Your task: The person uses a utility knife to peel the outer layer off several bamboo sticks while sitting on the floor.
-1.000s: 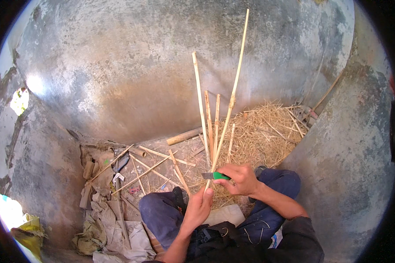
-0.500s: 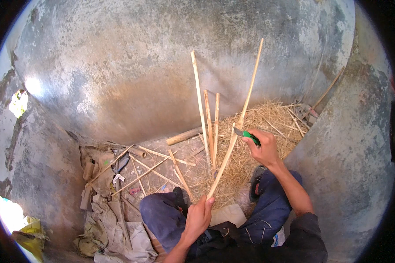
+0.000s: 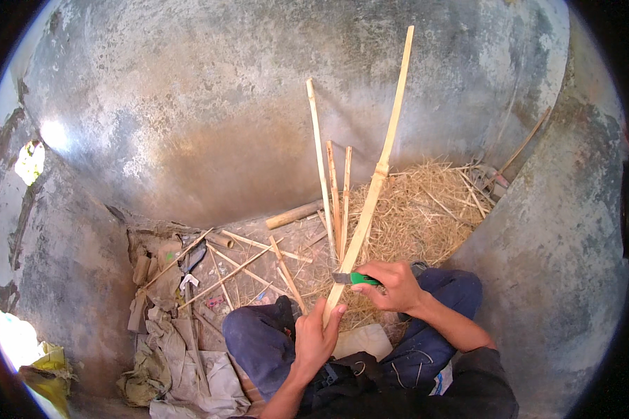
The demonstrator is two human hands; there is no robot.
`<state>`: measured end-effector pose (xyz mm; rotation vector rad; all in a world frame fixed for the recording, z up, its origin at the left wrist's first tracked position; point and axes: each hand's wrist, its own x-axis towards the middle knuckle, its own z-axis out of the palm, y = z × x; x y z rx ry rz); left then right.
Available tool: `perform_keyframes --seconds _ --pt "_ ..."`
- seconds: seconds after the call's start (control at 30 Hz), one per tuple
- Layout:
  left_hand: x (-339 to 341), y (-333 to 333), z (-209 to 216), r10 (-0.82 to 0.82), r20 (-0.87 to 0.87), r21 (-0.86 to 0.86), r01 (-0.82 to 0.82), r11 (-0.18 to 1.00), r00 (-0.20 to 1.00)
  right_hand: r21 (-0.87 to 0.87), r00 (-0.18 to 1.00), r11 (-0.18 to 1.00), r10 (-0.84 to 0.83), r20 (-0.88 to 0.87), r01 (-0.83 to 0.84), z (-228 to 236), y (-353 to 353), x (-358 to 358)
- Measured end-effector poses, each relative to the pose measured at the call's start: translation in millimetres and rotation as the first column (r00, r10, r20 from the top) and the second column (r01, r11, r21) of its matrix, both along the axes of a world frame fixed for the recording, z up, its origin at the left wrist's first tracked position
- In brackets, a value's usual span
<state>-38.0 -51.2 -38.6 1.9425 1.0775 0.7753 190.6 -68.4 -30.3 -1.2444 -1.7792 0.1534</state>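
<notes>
A long pale bamboo strip (image 3: pixel 370 202) slants up and away from my lap, with a raised node partway along it. My left hand (image 3: pixel 316 335) is closed round its near end, thumb on top. In my right hand (image 3: pixel 393 285) is a knife with a green handle (image 3: pixel 363 278). Its dark blade (image 3: pixel 342 278) lies across the strip a little beyond my left hand. Fingers of the right hand hide part of the handle.
Several bamboo sticks (image 3: pixel 316 140) lean against the grey wall (image 3: pixel 210 105). A heap of thin shavings (image 3: pixel 426 216) covers the floor ahead. Loose sticks (image 3: pixel 237 272), blue-handled pliers (image 3: pixel 196 258) and crumpled sacks (image 3: pixel 196 380) lie to the left.
My right hand and the knife have moved down the strip, from near the node to close by my left hand. The strip has been raised and shows a broader face.
</notes>
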Motion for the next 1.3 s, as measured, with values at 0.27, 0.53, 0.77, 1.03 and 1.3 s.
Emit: perform_keyframes --seconds 0.27,0.53,0.77,1.03,1.3 --pt "2.3 1.9 1.5 0.039 0.009 0.017 -0.039 0.999 0.999 0.007 0.997 0.998 -0.057 0.055 0.056 -5.7 7.4 3.4" --pt "-6.3 8.0 -10.1 0.032 -0.061 0.02 -0.031 0.999 0.998 0.136 0.992 0.988 -0.088 0.092 0.076 -12.1 21.2 11.2" --pt "-37.5 -3.3 -25.5 -0.045 0.003 -0.171 0.045 0.984 0.999 0.091 0.929 0.926 -0.37 0.009 0.368 18.3 36.2 66.9" --pt "-40.0 7.8 -40.2 -0.134 0.476 -0.658 0.453 0.601 0.869 -0.188 0.965 0.979 -0.125 -0.229 0.082 16.2 21.4 41.7" --pt "-17.7 4.1 -39.2 -0.099 0.219 -0.226 0.149 0.963 0.971 -0.016 0.99 0.996 -0.082 0.116 0.085 4.6 -2.0 -7.1"
